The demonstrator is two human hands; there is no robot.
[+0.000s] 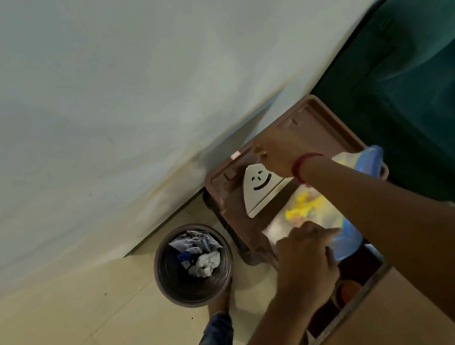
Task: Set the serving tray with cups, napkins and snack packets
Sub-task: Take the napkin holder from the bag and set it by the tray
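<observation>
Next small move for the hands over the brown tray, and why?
Probably set the napkin holder upright on the brown tray. The right hand pinches its top edge while it leans tilted; the left hand is closed beside the blurry yellow packets, so the holder looks like the item in play. Hedged: the frame is motion-blurred.

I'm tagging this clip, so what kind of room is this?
Probably a home or office room, hard to say which: tiled floor, plain wall, a waste bin of crumpled paper, and a brown tray beside green upholstery.

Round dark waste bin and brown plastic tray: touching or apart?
Apart. The head view shows pale floor between the round dark waste bin and the brown plastic tray.
</observation>
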